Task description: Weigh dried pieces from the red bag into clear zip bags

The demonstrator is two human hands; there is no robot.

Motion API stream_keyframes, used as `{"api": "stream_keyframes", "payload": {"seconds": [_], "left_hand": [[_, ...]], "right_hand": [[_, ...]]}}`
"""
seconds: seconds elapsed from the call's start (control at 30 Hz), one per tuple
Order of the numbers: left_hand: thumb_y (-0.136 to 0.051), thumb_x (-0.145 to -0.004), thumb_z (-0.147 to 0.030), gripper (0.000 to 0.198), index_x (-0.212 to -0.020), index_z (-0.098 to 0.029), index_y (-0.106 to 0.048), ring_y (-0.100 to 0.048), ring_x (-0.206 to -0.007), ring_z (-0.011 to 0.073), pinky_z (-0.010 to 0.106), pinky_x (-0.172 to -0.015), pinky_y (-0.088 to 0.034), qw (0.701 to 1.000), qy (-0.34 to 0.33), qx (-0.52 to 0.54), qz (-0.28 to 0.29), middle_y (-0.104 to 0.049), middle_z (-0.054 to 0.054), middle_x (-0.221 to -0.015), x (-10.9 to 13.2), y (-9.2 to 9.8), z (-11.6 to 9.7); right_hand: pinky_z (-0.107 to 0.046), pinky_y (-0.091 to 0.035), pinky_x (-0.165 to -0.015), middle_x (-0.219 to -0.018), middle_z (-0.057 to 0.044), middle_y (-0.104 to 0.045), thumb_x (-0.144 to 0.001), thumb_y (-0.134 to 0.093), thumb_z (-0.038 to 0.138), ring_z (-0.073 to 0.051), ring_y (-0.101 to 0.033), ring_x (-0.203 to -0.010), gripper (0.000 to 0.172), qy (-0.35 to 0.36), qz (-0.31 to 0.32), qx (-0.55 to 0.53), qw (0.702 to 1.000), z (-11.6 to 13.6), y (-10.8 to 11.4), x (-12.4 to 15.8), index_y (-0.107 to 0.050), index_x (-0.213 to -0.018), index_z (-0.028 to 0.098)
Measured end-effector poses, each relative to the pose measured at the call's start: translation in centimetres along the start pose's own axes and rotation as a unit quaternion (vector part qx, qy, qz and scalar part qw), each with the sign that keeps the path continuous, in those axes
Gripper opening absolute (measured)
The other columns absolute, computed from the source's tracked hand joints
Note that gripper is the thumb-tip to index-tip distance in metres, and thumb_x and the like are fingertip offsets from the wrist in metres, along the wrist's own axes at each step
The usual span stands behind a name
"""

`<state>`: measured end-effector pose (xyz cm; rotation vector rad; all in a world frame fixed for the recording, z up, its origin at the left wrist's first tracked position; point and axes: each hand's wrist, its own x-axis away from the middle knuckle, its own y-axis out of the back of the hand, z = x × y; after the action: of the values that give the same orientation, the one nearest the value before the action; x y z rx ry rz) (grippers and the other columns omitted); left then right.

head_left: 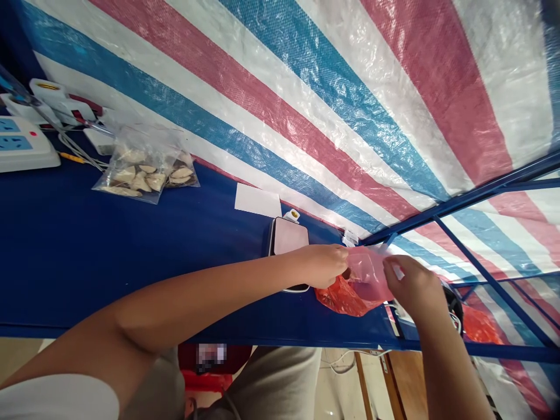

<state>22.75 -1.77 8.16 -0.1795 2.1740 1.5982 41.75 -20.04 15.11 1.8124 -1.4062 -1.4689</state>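
Observation:
A thin red plastic bag (350, 297) rests on the right part of the blue tabletop, its upper part stretched up pale pink between my two hands. My left hand (326, 265) is closed on the bag's left edge. On the opposite edge, the fingers of my right hand (413, 286) pinch the plastic. Something brown shows inside the bag, too little of it to name. Just left of the bag, a small flat scale (291, 236) lies partly hidden under my left wrist.
Two clear bags of dried slices (142, 175) lie at the back left near a white power strip (26, 146). White paper (258, 200) sits behind the scale. A striped tarp (262, 116) forms the back wall. Blue metal bars (490, 268) stand at the right.

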Motion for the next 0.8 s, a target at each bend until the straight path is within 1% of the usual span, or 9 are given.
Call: {"api": "stream_keyframes", "payload": {"seconds": [0.07,0.13,0.23,0.37,0.47,0.57,0.67,0.73,0.8], "left_hand": [[-0.054,-0.09,-0.013,0.02,-0.092,-0.011,-0.074,-0.061,-0.11,0.0233,0.033,-0.105,-0.044,0.999,-0.023,-0.022,0.003,-0.071,0.016,-0.109,0.0,-0.2,0.0],[-0.053,-0.09,-0.013,0.021,-0.095,-0.009,-0.073,-0.061,-0.11,0.0236,0.032,-0.103,-0.045,0.999,-0.02,-0.025,-0.004,-0.071,0.017,-0.111,0.0,-0.5,0.1],[-0.054,-0.09,-0.013,0.022,-0.095,-0.007,-0.074,-0.062,-0.109,0.024,0.032,-0.103,-0.044,0.999,-0.022,-0.034,-0.01,-0.071,0.018,-0.11,-0.1,-0.9,0.2],[-0.054,-0.089,-0.013,0.022,-0.091,-0.008,-0.075,-0.063,-0.105,0.0256,0.034,-0.101,-0.046,0.999,-0.026,-0.039,-0.011,-0.073,0.017,-0.103,-0.2,-0.9,0.2],[-0.053,-0.089,-0.011,0.023,-0.096,-0.005,-0.074,-0.064,-0.102,0.0256,0.035,-0.099,-0.047,0.999,-0.021,-0.034,-0.007,-0.073,0.018,-0.105,-0.1,-0.5,0.1],[-0.053,-0.09,-0.013,0.025,-0.102,-0.004,-0.073,-0.064,-0.105,0.0258,0.033,-0.097,-0.047,1.0,-0.016,-0.016,-0.015,-0.072,0.019,-0.108,0.1,-0.2,0.1],[-0.054,-0.09,-0.014,0.022,-0.097,-0.008,-0.074,-0.064,-0.105,0.0245,0.032,-0.097,-0.046,1.0,-0.014,-0.015,-0.022,-0.073,0.017,-0.107,0.2,-0.2,0.0],[-0.055,-0.09,-0.013,0.019,-0.092,-0.011,-0.074,-0.064,-0.103,0.0233,0.031,-0.097,-0.046,0.999,-0.016,-0.029,-0.015,-0.073,0.015,-0.103,0.1,-0.4,0.0],[-0.057,-0.089,-0.014,0.017,-0.089,-0.013,-0.074,-0.064,-0.103,0.0222,0.029,-0.097,-0.046,0.999,-0.008,-0.03,-0.015,-0.073,0.013,-0.102,0.1,-0.5,-0.1]], "right_hand": [[-0.032,-0.049,-0.067,-0.088,-0.008,-0.077,-0.094,-0.052,0.036,-0.026,-0.073,-0.078,0.024,-0.025,0.031,-0.046,0.998,0.2,0.4,-0.2,-0.07,-0.09,0.02],[-0.032,-0.05,-0.068,-0.087,-0.008,-0.076,-0.093,-0.053,0.039,-0.025,-0.073,-0.078,0.024,-0.054,0.067,-0.094,0.992,0.4,0.6,-0.4,-0.068,-0.091,0.021],[-0.033,-0.049,-0.065,-0.083,-0.009,-0.074,-0.091,-0.051,0.042,-0.025,-0.071,-0.074,0.026,-0.119,0.046,-0.09,0.988,0.4,0.8,-0.5,-0.066,-0.09,0.021],[-0.033,-0.049,-0.064,-0.083,-0.01,-0.074,-0.091,-0.049,0.043,-0.025,-0.071,-0.073,0.027,-0.129,0.089,-0.11,0.982,-0.1,1.0,-0.1,-0.065,-0.089,0.021],[-0.033,-0.049,-0.063,-0.08,-0.009,-0.073,-0.091,-0.051,0.045,-0.024,-0.07,-0.07,0.027,-0.164,0.061,-0.103,0.979,-0.4,0.7,0.6,-0.064,-0.087,0.021],[-0.034,-0.051,-0.068,-0.088,-0.01,-0.075,-0.094,-0.05,0.042,-0.025,-0.071,-0.075,0.027,-0.131,0.079,-0.098,0.983,-0.2,-0.2,1.4,-0.066,-0.092,0.021],[-0.037,-0.052,-0.074,-0.1,-0.012,-0.075,-0.095,-0.048,0.034,-0.027,-0.071,-0.085,0.026,-0.075,0.096,-0.065,0.99,0.3,-1.5,1.9,-0.068,-0.099,0.019],[-0.038,-0.052,-0.076,-0.102,-0.013,-0.075,-0.095,-0.046,0.027,-0.027,-0.07,-0.088,0.026,-0.057,0.079,-0.04,0.994,0.4,-2.0,2.0,-0.07,-0.1,0.018],[-0.037,-0.051,-0.077,-0.1,-0.012,-0.075,-0.093,-0.044,0.019,-0.026,-0.07,-0.088,0.027,-0.052,0.039,-0.018,0.998,0.2,-2.3,1.8,-0.071,-0.098,0.018]]}}
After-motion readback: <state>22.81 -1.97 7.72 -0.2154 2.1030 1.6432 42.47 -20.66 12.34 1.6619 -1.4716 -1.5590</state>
